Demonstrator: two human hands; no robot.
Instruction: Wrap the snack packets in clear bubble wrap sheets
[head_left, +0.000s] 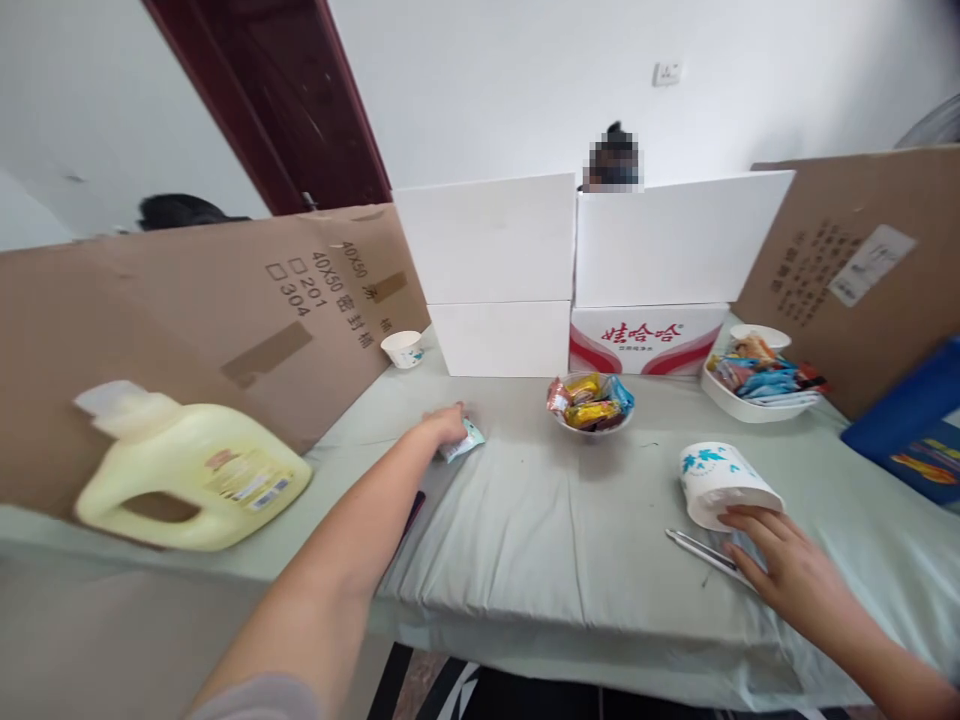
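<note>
1 short, plain greyish sleeve (pixel 259 697) above the left forearm (pixel 364 515); left hand (pixel 445 426) and right hand (pixel 787 555) bare.

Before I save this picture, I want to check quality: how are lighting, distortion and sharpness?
Head view: soft light, faint shadow under the snack bowl; head view: the dark red door leans, probably wide-angle distortion; head view: the packet at the left hand looks soft, its details unclear.

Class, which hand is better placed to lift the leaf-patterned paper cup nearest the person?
Probably the right hand: it is right at the paper cup. The left hand is farther away, at a small packet.
</note>
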